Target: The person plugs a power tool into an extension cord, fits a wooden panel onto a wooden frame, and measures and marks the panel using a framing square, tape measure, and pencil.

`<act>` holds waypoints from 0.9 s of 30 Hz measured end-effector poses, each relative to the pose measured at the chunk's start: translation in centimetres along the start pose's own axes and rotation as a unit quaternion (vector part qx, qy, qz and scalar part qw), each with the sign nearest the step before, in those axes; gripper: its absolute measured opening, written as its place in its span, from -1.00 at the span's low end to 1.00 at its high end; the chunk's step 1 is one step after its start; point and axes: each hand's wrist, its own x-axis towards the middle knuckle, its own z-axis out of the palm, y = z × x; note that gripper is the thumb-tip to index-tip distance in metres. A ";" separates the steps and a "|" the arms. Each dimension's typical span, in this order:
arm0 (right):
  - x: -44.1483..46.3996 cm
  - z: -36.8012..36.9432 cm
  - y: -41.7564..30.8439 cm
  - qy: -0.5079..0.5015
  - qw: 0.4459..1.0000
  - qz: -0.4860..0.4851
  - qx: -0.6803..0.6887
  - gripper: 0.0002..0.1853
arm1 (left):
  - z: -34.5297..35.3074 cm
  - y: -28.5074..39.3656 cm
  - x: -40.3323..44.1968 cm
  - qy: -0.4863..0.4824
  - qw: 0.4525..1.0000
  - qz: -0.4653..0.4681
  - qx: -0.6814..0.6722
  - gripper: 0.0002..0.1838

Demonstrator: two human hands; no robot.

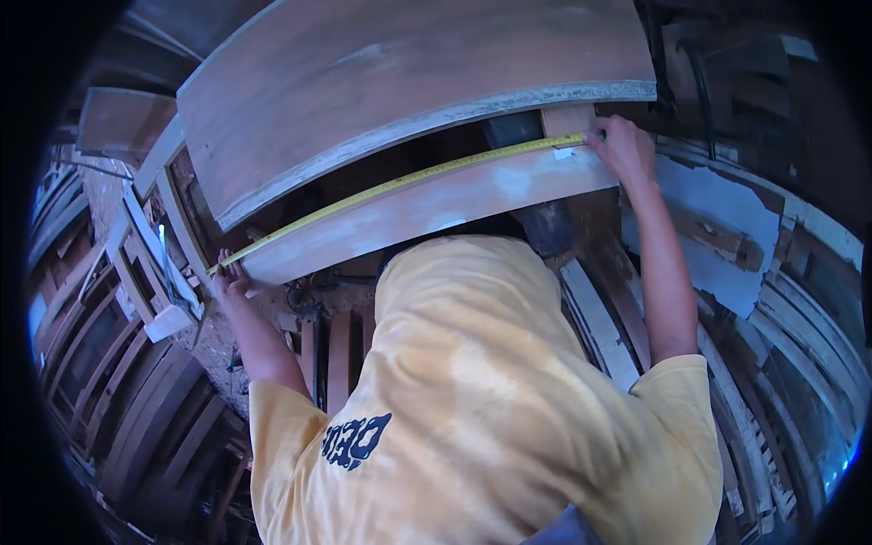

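Observation:
A yellow tape measure [391, 184] is stretched along the upper edge of a long, pale wooden board [436, 202]. At the board's left end, my left hand [232, 274] has its fingers closed on one end of the tape. My right hand [625, 150] grips the other end, at the board's right end. Whether the tape's case sits inside either hand is hidden. Beyond the board lies a wide wooden panel [418, 64] with a rough, pale front edge, and a dark gap separates the two.
A wooden frame [168, 218] stands left of the board. To the right lies a torn pale sheet [708, 222]. Stacked timber lengths [136, 409] fill the left side, with more boards [808, 318] on the right. A dark rod [701, 95] rises at the upper right.

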 end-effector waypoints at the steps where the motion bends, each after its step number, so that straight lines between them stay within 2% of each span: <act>1: -0.1 0.0 0.0 0.004 1.000 -0.006 -0.002 -0.64 | 0.0 0.0 0.0 0.003 1.000 -0.001 0.002 -0.60; 8: -0.2 0.2 0.5 0.021 1.000 -0.005 0.022 -0.68 | 1.2 0.7 -0.4 0.008 1.000 0.012 0.008 -0.60; 11: 0.1 -1.0 1.1 -0.007 0.998 -0.032 0.053 -0.68 | 1.7 0.8 -1.3 -0.014 0.999 0.015 -0.029 -0.60; 12: -0.1 -1.3 1.5 -0.080 0.988 -0.063 0.113 -0.68 | 2.1 0.8 -1.8 -0.046 0.998 0.003 -0.043 -0.63; 13: -0.3 -1.5 1.9 -0.152 0.969 -0.093 0.172 -0.66 | 2.7 0.5 -2.3 -0.136 0.989 -0.007 -0.065 -0.66; 15: -0.8 -0.6 1.2 -0.165 0.955 -0.136 0.207 -0.68 | 5.3 -1.5 -7.2 -0.248 0.969 0.011 -0.023 -0.69; 17: -1.7 -0.7 -1.4 -0.206 0.901 -0.231 0.303 -0.68 | 10.3 -4.5 -17.0 -0.329 0.944 -0.020 -0.029 -0.68; 19: -1.9 0.0 -3.8 -0.191 0.889 -0.269 0.317 -0.68 | 13.9 -7.6 -23.0 -0.364 0.930 -0.029 0.039 -0.66; 21: -1.2 -1.7 -6.1 -0.316 0.867 -0.186 0.337 -0.68 | 18.4 -8.9 -31.3 -0.365 0.923 -0.016 0.121 -0.61; 23: -0.7 -3.2 -7.1 -0.294 0.882 -0.201 0.308 -0.71 | 20.5 -9.2 -34.6 -0.457 0.872 -0.041 0.173 -0.56; 25: 0.8 -3.5 -6.0 -0.246 0.881 -0.244 0.322 -0.72 | 21.4 -8.9 -34.3 -0.536 0.804 0.001 0.256 -0.51; 27: 2.5 -4.6 -3.8 -0.198 0.878 -0.183 0.396 -0.72 | 22.3 -6.9 -32.7 -0.488 0.783 0.156 0.352 -0.49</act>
